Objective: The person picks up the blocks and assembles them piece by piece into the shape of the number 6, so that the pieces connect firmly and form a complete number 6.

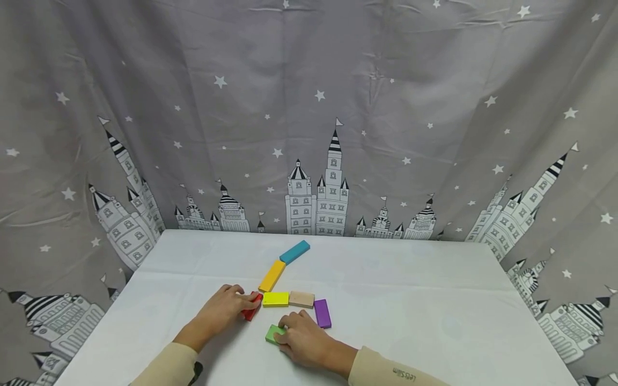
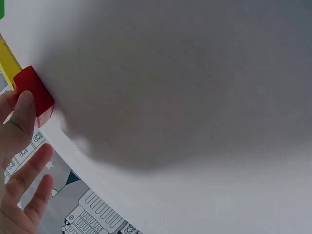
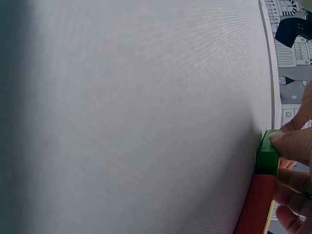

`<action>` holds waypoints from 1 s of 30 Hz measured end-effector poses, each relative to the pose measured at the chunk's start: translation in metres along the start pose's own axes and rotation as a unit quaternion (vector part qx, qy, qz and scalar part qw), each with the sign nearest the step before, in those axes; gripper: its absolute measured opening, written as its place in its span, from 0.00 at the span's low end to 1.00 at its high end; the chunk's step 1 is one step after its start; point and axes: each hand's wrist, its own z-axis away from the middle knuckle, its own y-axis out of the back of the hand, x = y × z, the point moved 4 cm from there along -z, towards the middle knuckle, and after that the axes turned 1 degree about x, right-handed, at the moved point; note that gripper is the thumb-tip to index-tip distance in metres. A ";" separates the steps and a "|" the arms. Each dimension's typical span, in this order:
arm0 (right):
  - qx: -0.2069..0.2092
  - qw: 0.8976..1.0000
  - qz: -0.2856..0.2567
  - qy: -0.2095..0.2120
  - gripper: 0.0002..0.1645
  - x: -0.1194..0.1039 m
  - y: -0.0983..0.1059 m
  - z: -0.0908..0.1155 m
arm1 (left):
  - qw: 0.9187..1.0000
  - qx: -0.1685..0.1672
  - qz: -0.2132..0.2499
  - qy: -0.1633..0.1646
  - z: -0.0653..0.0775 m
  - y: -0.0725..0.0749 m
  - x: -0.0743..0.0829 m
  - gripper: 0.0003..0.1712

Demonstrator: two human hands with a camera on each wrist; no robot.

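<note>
So the left hand (image 1: pixel 222 311) had its thumb and a fingertip pinching the red block (image 1: pixel 252 313), with two other fingers (image 2: pixel 30 168) spread loose in the left wrist view. Made sense imo: red's top corner sat right beside the yellow block (image 1: pixel 276 299), and a light pinch would let it be nudged without knocking that neighbour. The right hand (image 1: pixel 306 340) had the green block (image 1: pixel 272 334) pinched at one end, probably so the other end was free to line up. Green sat near red, with a small gap in the head view.

Further out, yellow and the plain wood block (image 1: pixel 301 299) ran end to end, then the purple block (image 1: pixel 322 314) turned down toward the person. The orange block (image 1: pixel 272 276) slanted away to the blue block (image 1: pixel 295 252). All that end-to-end stuff on the white counter (image 1: pixel 434 300) looked deliberate to me.
</note>
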 end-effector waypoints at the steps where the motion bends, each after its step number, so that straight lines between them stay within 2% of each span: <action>1: 0.001 1.000 0.001 0.002 0.17 0.000 0.000 0.000 | 1.000 0.000 0.002 0.001 0.000 0.000 0.000 0.26; 14: 0.001 1.000 0.006 0.011 0.17 -0.001 0.001 -0.001 | 0.999 0.017 -0.017 -0.035 -0.001 0.002 -0.001 0.26; 25: 0.000 1.000 0.003 0.009 0.18 0.001 -0.002 -0.001 | 1.000 0.010 -0.015 -0.026 -0.005 0.001 -0.003 0.26; 30: -0.002 1.000 0.004 0.005 0.18 0.001 -0.002 -0.001 | 0.999 0.015 -0.018 -0.031 -0.004 0.000 -0.003 0.27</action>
